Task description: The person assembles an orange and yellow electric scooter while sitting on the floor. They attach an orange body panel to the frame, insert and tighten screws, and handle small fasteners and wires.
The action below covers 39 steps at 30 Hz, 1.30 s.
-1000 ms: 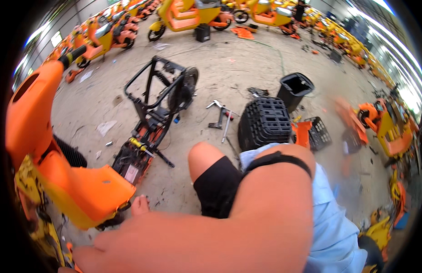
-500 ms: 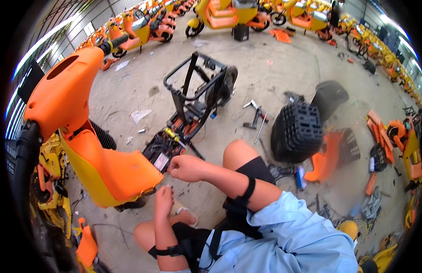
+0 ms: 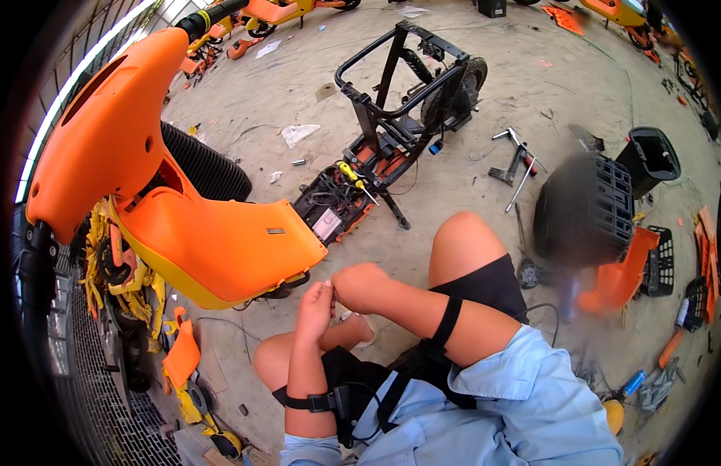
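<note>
My left hand and my right hand meet just below the rear edge of a scooter's orange front body. Both have their fingers closed and pressed together; whatever lies between the fingertips is too small or hidden. Beyond them, the scooter's open floor section shows wiring and a pale labelled box. Across the wiring rests a yellow-handled screwdriver. The bare black seat frame and the rear wheel stand farther off.
To the right, a T-handled wrench and other tools lie on the concrete floor. A black crate, a black bin and an orange panel are there too. At lower left is another orange panel; parked scooters stand far back.
My right hand has drawn back from the floor section to my left hand, and the two now touch. The view has turned, so the scooter appears larger and the surroundings shifted.
</note>
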Each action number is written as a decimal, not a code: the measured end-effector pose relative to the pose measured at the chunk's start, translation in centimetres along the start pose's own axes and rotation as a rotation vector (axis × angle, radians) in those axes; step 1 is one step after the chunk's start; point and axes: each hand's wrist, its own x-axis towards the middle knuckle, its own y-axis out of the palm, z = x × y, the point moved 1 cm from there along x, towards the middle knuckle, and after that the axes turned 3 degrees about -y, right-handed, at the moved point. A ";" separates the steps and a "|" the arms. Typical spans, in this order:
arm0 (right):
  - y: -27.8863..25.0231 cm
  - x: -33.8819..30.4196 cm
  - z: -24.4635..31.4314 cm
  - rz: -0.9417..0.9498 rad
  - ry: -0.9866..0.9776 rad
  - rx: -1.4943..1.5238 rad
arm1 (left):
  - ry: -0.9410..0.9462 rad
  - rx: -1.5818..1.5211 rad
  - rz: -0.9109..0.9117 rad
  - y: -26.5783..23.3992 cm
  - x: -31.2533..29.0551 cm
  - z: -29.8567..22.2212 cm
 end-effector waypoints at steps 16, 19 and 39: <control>-0.2 0.5 0.1 -0.124 0.163 0.007 | 0.091 0.237 -0.504 0.5 1.8 0.6; 0.4 0.7 0.8 -0.141 0.143 0.044 | 0.173 0.344 -0.555 2.0 1.3 0.1; -19.8 -4.1 13.6 -1.053 -0.399 0.281 | 0.208 0.321 -0.579 -2.9 -1.8 -0.1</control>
